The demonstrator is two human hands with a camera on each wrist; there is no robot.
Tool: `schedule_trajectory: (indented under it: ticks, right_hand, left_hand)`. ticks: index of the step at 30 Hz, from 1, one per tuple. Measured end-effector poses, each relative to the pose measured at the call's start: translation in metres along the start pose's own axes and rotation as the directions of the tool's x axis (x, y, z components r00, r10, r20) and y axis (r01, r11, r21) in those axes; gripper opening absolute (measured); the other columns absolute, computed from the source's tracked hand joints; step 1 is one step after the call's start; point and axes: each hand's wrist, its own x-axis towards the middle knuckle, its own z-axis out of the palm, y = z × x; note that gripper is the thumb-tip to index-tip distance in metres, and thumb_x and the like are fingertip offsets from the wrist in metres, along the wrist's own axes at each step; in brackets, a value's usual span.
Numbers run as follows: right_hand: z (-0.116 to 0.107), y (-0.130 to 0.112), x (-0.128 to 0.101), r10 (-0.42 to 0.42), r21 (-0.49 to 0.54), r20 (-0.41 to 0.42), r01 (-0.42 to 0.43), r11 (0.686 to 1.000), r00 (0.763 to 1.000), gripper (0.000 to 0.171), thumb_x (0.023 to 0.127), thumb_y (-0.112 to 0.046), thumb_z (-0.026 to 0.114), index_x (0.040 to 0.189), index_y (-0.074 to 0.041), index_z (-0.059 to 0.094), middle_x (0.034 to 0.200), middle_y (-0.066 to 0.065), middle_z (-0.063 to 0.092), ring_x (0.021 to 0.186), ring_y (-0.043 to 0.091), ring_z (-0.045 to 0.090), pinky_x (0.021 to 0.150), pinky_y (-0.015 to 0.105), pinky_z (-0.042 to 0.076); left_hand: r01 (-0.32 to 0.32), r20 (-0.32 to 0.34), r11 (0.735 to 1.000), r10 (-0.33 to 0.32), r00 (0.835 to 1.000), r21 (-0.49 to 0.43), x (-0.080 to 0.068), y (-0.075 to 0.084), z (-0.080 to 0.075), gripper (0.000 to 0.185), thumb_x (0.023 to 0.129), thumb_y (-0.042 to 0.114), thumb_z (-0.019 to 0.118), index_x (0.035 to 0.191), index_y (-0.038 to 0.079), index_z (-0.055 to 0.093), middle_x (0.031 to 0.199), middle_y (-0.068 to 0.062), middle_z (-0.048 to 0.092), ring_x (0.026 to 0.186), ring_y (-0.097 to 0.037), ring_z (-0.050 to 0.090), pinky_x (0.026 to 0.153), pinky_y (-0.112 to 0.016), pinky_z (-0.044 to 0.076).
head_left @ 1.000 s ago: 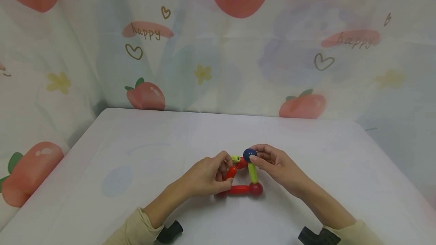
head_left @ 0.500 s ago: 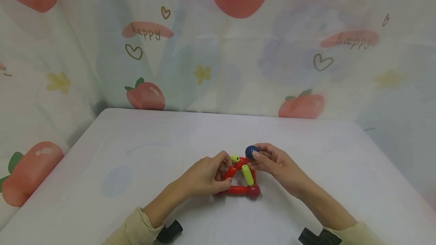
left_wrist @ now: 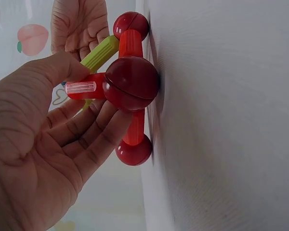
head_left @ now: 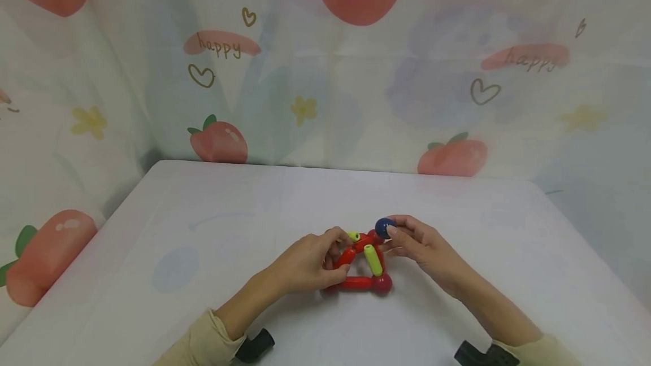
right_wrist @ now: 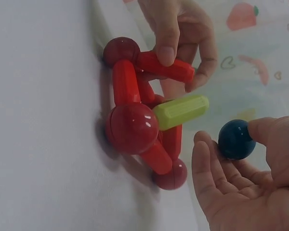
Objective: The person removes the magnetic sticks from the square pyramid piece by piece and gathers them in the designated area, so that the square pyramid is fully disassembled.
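Note:
A frame of red magnetic balls and rods stands on the table, with a near red ball at one corner. From that ball a yellow-green rod rises at a tilt, its top end bare. My left hand pinches an upright red rod on the left corner ball, thumb on one side and fingers behind. To the right of the frame, my right hand holds a dark blue ball between thumb and fingers, apart from the yellow-green rod. Part of the frame's far side is hidden behind my left fingers.
The white-covered table extends around the frame. Behind it hangs a printed curtain with fruit and heart designs. A dark strap-like device sits at the left wrist, with another device at the right.
The blue ball has come off the top of the yellow-green rod and moved right in my right hand. That rod now leans left. My left hand keeps its grip.

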Motion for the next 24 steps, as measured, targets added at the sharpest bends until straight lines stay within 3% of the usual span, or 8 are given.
schedule_trajectory:
  ticks: [10,17,24]
  right_hand:
    - [-0.032,0.014,-0.012,0.004,-0.15,-0.117,-0.022,0.989,0.993,0.049,0.107,-0.031,0.054,0.144,0.001,0.045,0.126,0.024,0.063,0.103,0.024,0.07,0.085,0.027,0.058]
    - [-0.059,0.033,-0.017,0.039,-0.298,-0.221,-0.105,0.949,0.974,0.056,0.106,-0.039,0.054,0.146,0.0,0.044,0.125,0.02,0.066,0.101,0.021,0.071,0.081,0.024,0.057]
    - [-0.083,0.051,-0.018,0.014,-0.407,-0.279,-0.131,0.904,0.96,0.06,0.104,-0.041,0.058,0.147,-0.001,0.043,0.128,0.025,0.062,0.104,0.03,0.07,0.079,0.02,0.055]
  left_hand:
    - [0.047,0.021,0.998,-0.047,0.999,0.03,0.0,0.002,0.0,0.035,0.09,0.014,0.075,0.122,0.012,0.061,0.086,0.007,0.064,0.066,-0.004,0.054,0.063,-0.018,0.05]
    - [0.046,0.023,0.998,-0.046,0.999,0.036,0.0,0.002,-0.001,0.035,0.09,0.014,0.076,0.121,0.012,0.061,0.085,0.008,0.063,0.066,-0.004,0.054,0.062,-0.018,0.05]
    - [0.044,0.027,0.999,-0.045,0.999,0.022,0.0,0.003,0.0,0.035,0.089,0.014,0.076,0.121,0.012,0.061,0.084,0.008,0.063,0.066,-0.004,0.054,0.062,-0.018,0.05]
